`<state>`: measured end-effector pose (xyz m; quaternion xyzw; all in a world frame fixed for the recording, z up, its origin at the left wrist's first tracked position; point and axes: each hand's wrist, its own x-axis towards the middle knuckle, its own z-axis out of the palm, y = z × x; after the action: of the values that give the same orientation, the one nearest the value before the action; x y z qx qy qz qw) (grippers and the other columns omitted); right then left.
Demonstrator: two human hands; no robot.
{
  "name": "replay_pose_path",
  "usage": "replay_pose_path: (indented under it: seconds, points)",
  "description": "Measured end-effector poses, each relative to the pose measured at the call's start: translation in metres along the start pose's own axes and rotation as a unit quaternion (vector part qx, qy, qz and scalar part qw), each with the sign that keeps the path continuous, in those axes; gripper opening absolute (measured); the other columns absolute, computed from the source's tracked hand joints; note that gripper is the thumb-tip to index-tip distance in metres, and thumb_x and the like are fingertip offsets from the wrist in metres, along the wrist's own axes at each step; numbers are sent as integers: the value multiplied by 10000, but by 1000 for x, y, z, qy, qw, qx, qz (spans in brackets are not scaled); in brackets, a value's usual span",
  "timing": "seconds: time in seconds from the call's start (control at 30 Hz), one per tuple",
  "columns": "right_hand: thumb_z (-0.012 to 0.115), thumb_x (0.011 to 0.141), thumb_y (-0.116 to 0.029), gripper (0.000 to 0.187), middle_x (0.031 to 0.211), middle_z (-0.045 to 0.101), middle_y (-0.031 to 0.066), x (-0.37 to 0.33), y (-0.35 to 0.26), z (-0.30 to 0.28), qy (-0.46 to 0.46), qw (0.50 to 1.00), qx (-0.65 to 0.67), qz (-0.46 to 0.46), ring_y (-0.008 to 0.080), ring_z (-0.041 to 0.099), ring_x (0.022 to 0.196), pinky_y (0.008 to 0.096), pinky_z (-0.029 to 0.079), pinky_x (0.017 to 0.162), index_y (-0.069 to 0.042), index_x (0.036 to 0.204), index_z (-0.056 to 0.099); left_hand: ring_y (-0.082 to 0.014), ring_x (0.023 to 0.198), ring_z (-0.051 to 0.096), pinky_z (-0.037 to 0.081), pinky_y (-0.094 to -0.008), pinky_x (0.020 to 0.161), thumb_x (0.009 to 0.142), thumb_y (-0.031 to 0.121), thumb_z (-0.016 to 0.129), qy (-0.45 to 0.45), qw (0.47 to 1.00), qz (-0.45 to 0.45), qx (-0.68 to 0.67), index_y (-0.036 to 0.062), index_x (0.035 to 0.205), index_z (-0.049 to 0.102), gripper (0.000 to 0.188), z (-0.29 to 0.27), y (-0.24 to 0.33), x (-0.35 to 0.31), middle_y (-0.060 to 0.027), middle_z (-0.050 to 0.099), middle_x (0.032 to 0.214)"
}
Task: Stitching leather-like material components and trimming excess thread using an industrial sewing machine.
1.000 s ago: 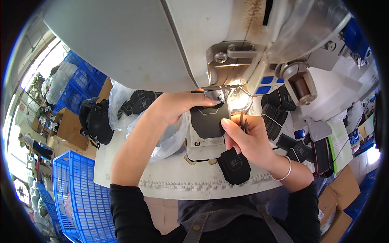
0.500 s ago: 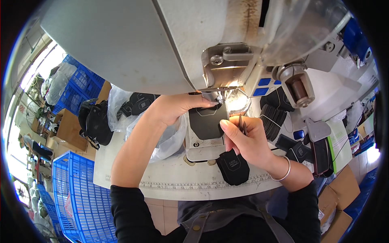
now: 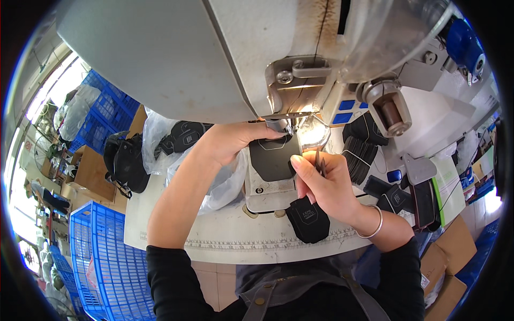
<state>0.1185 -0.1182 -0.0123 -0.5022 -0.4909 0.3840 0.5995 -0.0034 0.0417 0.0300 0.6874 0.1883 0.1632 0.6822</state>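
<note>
A black fabric piece (image 3: 273, 165) with cut corners lies on the sewing machine's bed under the needle area. My left hand (image 3: 230, 142) holds it at its upper left edge, thumb on top close to the presser foot (image 3: 289, 127); the other fingers are mostly hidden. Closed around dark thread snips (image 3: 321, 163), my right hand (image 3: 332, 187) has its thumb and fingertips by the piece's right edge. Just below that hand, another black piece (image 3: 309, 223) with pale lettering lies at the table's front. The sewing machine (image 3: 155, 64) fills the upper view, its lamp lit.
Stacked black pieces (image 3: 357, 158) lie right of the machine bed, near a phone-like dark item (image 3: 424, 206). Clear plastic bags (image 3: 222, 187) and black pieces sit on the left. A blue crate (image 3: 110, 262) stands beside the table at left, cardboard boxes (image 3: 447, 257) at lower right.
Both hands and the black fabric piece stay almost in place. The camera view has shifted slightly, and a dark thread now shows along the machine's front.
</note>
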Motion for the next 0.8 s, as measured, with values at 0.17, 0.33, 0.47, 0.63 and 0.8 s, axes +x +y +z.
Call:
replay_pose_path:
  seconds: [0.17,0.33,0.47,0.63,0.8]
  points:
    - [512,912,-223,367,482,478,-31,0,0,3,7,1000,6,-6,12,379,440,197,284,409,-44,591,513,-187,779,632,495,-270,727,751,25,619,21,999,-40,-1,-67,904,630,178,-1,2,-2,-128,654,866]
    - [515,909,-229,348,492,498,-24,0,0,2,3,1000,23,9,18,391,404,187,287,375,-48,612,528,-173,801,630,512,-270,684,774,99,625,82,995,-48,-4,-54,978,583,258,0,-10,-10,-119,640,873]
    - [525,904,-233,287,510,525,-8,0,-1,-3,-5,998,45,30,24,403,385,178,285,356,-31,706,575,-82,624,546,439,-217,518,740,199,698,86,980,-44,-172,36,938,620,268,31,-29,-33,-36,611,787]
    - [523,898,-173,222,537,549,9,-1,-10,-14,-29,997,31,59,28,411,398,179,303,372,1,786,603,-79,624,563,466,-220,530,762,191,685,53,981,-17,-187,21,933,620,249,34,-35,-40,-38,621,795]
    - [620,743,10,94,663,561,36,3,7,-35,115,917,-275,-266,85,487,520,225,394,453,-23,829,605,-80,634,570,470,-214,526,757,161,687,73,986,-5,-148,10,936,626,242,35,-32,-39,-43,630,787]
